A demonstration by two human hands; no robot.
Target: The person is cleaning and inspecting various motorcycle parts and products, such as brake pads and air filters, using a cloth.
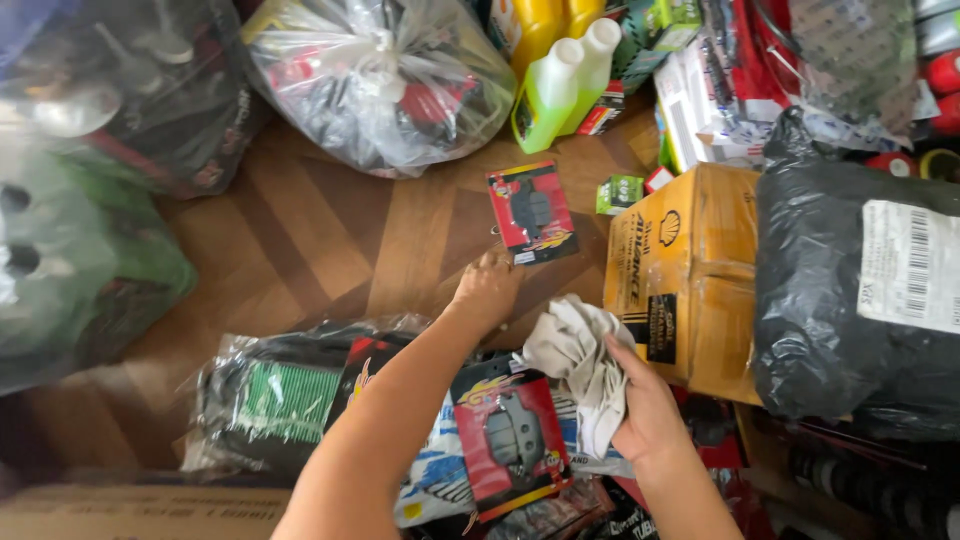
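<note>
Item: red blister pack holding a dark brake-pad part, flat on the wooden floor. My left hand reaches to its lower edge, fingertips touching it; whether that grip is closed on the pack I cannot tell. Item: pale grey cloth, bunched, my right hand wrapped around it, grip tight on the fabric. Item: second red pack, beneath my forearms. Item: yellow carton, just right of the cloth. Item: green bottles, beyond.
</note>
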